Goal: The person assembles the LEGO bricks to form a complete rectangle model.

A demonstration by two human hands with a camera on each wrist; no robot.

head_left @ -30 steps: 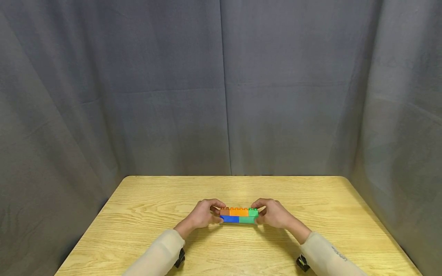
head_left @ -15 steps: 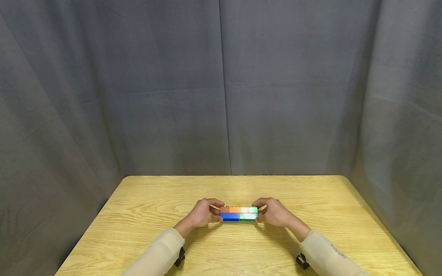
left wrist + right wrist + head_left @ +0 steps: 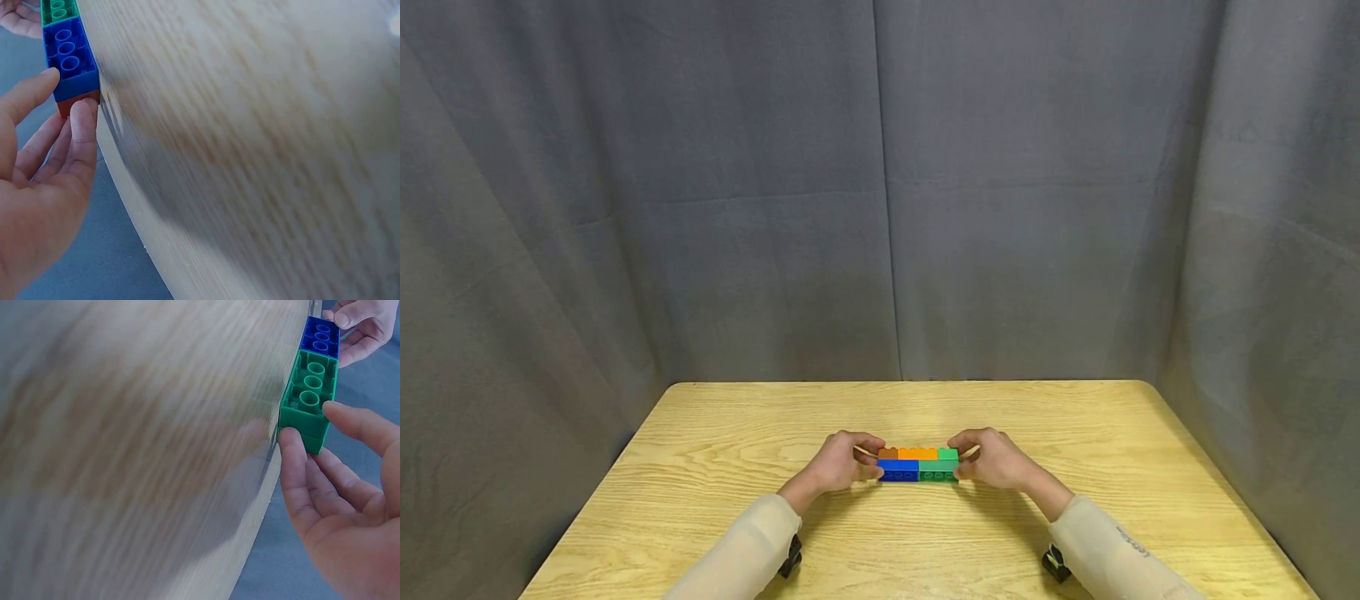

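Note:
A joined bar of toy building bricks spans the space between both hands in the head view. Its nearer layer is a blue brick (image 3: pixel 898 471) and a green brick (image 3: pixel 937 472), their hollow undersides facing me. Behind them run a brown brick (image 3: pixel 888 454), an orange brick (image 3: pixel 917 454) and a small green brick (image 3: pixel 948 454), studs pointing away. My left hand (image 3: pixel 841 462) pinches the left end, thumb on the blue brick's underside edge. With thumb and fingers, my right hand (image 3: pixel 994 461) grips the right end. Both wrist views show the round tubes inside the bricks.
The wooden table (image 3: pixel 917 550) reaches from beneath the forearms to a rounded far edge. Grey curtains (image 3: pixel 775 208) hang behind it and along both sides. Light sleeves cover the forearms, with black straps at the wrists.
The brick bar has tipped back between my hands: the studs turned away and the undersides came into view. Both hands stay nearly in place, keeping their hold.

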